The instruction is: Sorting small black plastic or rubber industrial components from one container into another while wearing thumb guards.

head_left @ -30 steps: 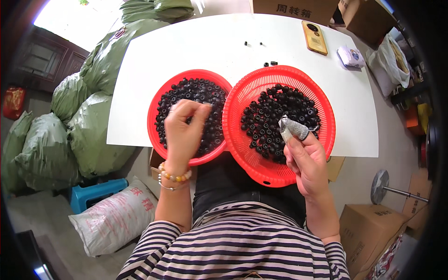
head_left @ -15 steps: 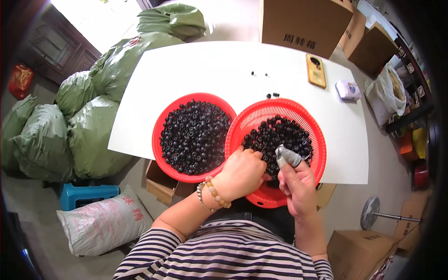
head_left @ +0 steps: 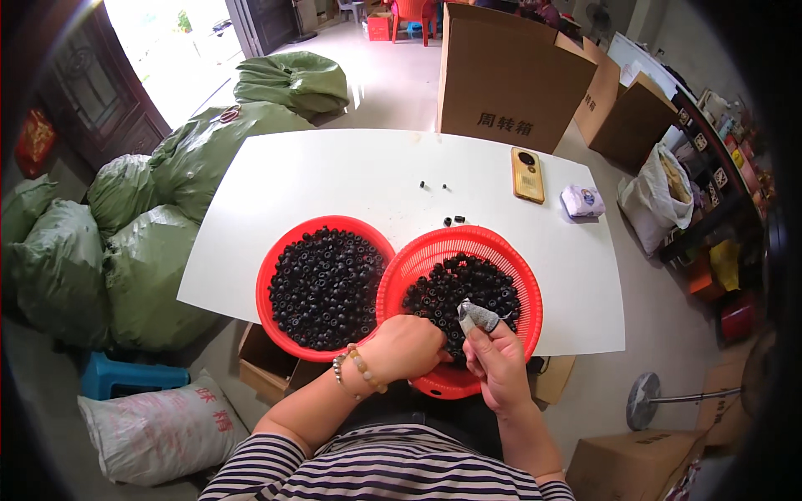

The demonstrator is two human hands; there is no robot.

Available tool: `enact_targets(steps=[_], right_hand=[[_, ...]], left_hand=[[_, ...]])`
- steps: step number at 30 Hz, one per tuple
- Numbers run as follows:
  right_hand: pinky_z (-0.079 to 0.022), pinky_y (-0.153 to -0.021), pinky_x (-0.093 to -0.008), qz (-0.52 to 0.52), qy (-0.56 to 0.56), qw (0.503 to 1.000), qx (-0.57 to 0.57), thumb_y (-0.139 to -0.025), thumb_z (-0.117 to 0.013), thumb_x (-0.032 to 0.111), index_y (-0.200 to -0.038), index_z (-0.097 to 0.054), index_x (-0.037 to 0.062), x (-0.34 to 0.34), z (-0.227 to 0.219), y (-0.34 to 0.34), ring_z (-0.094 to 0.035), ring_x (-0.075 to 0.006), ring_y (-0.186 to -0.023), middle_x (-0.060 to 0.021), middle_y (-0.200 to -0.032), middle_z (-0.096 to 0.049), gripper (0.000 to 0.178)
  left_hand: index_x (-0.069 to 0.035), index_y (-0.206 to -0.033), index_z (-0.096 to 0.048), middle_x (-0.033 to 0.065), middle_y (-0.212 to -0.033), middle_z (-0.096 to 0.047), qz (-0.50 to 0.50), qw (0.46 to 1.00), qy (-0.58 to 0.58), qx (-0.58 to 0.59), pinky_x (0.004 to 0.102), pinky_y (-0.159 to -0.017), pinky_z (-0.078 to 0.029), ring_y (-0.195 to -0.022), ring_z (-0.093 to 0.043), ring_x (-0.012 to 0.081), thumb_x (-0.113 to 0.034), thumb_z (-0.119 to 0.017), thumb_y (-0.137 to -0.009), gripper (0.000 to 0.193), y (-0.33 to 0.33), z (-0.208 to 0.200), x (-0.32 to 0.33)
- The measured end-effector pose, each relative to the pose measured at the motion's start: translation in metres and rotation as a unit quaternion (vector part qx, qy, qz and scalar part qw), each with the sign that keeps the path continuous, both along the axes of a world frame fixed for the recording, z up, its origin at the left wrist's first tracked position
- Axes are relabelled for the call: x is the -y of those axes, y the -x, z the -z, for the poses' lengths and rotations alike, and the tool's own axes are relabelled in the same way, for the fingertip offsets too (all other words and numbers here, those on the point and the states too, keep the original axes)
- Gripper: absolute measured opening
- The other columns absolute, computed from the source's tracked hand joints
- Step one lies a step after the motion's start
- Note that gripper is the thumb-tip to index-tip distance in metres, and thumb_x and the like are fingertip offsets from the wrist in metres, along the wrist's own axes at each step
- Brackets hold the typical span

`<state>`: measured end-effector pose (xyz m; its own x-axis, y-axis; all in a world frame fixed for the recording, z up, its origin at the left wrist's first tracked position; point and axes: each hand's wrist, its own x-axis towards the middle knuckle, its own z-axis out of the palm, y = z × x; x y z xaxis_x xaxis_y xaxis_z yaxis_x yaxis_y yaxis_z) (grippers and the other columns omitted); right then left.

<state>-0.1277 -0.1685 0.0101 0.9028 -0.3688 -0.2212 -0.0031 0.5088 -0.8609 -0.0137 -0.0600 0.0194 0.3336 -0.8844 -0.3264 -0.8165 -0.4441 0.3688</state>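
My left hand point(head_left: 404, 346), with beaded bracelets at the wrist, reaches over the near rim of the right red slotted basket point(head_left: 535, 294). Its fingers curl down at the small black ring-shaped parts point(head_left: 461, 279) inside; the fingertips are partly hidden. My right hand point(head_left: 501, 366) is raised over the same basket, thumb and fingers pinched together. A grey wrapping point(head_left: 479, 316), seemingly around the index finger, sticks out above the thumb. Whatever lies in the pinch is too small to make out. Beside it, a red basin point(head_left: 264, 284) holds many similar black parts point(head_left: 326, 288).
On the white table point(head_left: 334, 175) lie a few loose black parts point(head_left: 449, 222), a yellow phone point(head_left: 527, 177) and a tissue pack point(head_left: 582, 202). Green sacks point(head_left: 154, 271) crowd the left. Cardboard boxes point(head_left: 514, 83) stand behind the table. A white sack point(head_left: 163, 426) lies on the floor.
The view has tilted up, so the table and baskets appear lower and more floor shows behind. Both hands remain at the right basket, in nearly the same pose.
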Motion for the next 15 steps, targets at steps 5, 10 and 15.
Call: enact_targets(steps=[5, 10, 15], right_hand=[[-0.028, -0.041, -0.0136, -0.007, 0.009, 1.000, -0.009, -0.085, -0.052, 0.014, -0.106, -0.052, 0.0061, 0.000, -0.003, -0.001, -0.039, -0.0014, -0.049, 0.0016, -0.066, -0.050, 0.022], [-0.028, -0.041, -0.0132, -0.001, 0.022, 1.000, -0.011, -0.085, -0.052, 0.015, -0.105, -0.052, 0.0064, -0.003, -0.002, -0.004, -0.040, -0.0013, -0.049, 0.0017, -0.066, -0.050, 0.021], [-0.028, -0.044, -0.0143, -0.004, 0.024, 0.999, -0.024, -0.085, -0.053, 0.017, -0.102, -0.053, 0.0048, -0.004, -0.007, -0.005, -0.039, -0.0012, -0.053, 0.0035, -0.066, -0.049, 0.020]], left_hand=[[-0.007, -0.074, -0.062, 0.0130, -0.065, -0.059, 0.059, 0.994, 0.071, -0.065, 0.0391, -0.059, -0.046, -0.065, -0.059, 0.0298, -0.031, -0.054, -0.078, 0.025, -0.003, 0.005, -0.010], [-0.006, -0.077, -0.060, 0.0132, -0.067, -0.059, 0.099, 0.976, 0.106, -0.163, 0.0387, -0.058, -0.044, -0.064, -0.058, 0.0304, -0.029, -0.057, -0.075, 0.024, -0.008, 0.000, -0.015], [-0.004, -0.079, -0.058, 0.0094, -0.069, -0.059, 0.146, 0.933, 0.164, -0.284, 0.0353, -0.057, -0.044, -0.063, -0.058, 0.0265, -0.023, -0.063, -0.073, 0.021, -0.015, -0.010, -0.020]])
